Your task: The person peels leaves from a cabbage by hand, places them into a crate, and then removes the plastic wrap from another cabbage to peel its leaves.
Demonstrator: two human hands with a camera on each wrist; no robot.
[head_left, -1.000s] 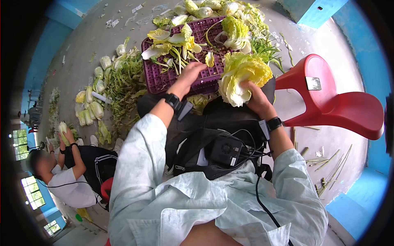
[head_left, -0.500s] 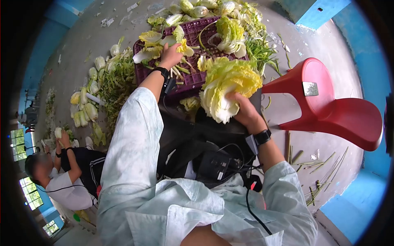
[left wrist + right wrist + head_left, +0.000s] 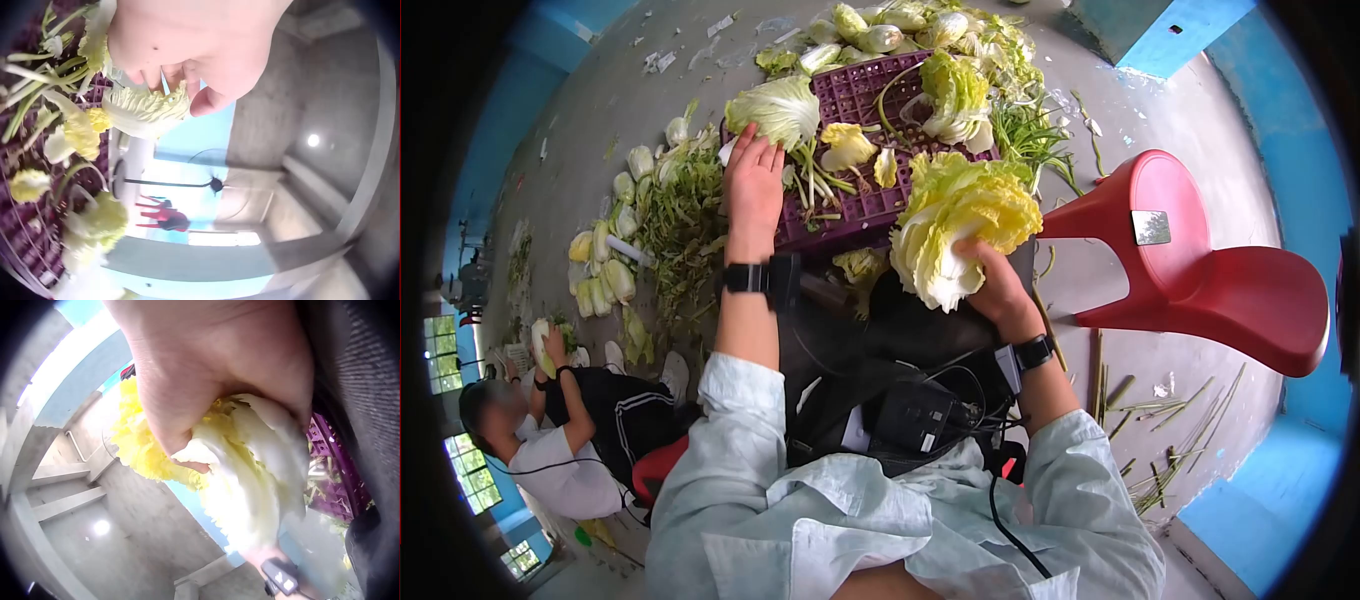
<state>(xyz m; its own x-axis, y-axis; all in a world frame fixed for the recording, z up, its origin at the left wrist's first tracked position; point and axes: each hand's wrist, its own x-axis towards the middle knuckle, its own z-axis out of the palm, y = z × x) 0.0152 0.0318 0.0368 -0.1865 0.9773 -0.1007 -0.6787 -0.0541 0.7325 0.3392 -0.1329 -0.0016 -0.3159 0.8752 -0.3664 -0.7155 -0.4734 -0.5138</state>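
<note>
In the head view my left hand (image 3: 753, 190) reaches over the left side of the purple crate (image 3: 860, 92), its fingers against a broad pale-green cabbage leaf (image 3: 780, 108). The left wrist view shows that hand (image 3: 194, 44) with thumb and fingertips around the leaf (image 3: 140, 111). A leafy yellow cabbage (image 3: 970, 215) is gripped from below by my right hand (image 3: 1000, 290), nearer my body. From the right wrist, the thumb presses on its white outer leaves (image 3: 240, 475); the other fingers are mostly hidden. Loose yellow leaves (image 3: 847, 146) and green stems lie on the crate.
Another cabbage (image 3: 956, 95) rests on the crate's right side. Piled cabbages (image 3: 880, 38) lie behind the crate, more cabbages (image 3: 615, 280) and greens at left. A red chair (image 3: 1180, 230) stands at right. Another person (image 3: 565, 450) sits at lower left.
My left hand has moved left across the crate and taken hold of a broad leaf, which now shows its pale-green face. My right hand has shifted slightly left and nearer my body with the cabbage.
</note>
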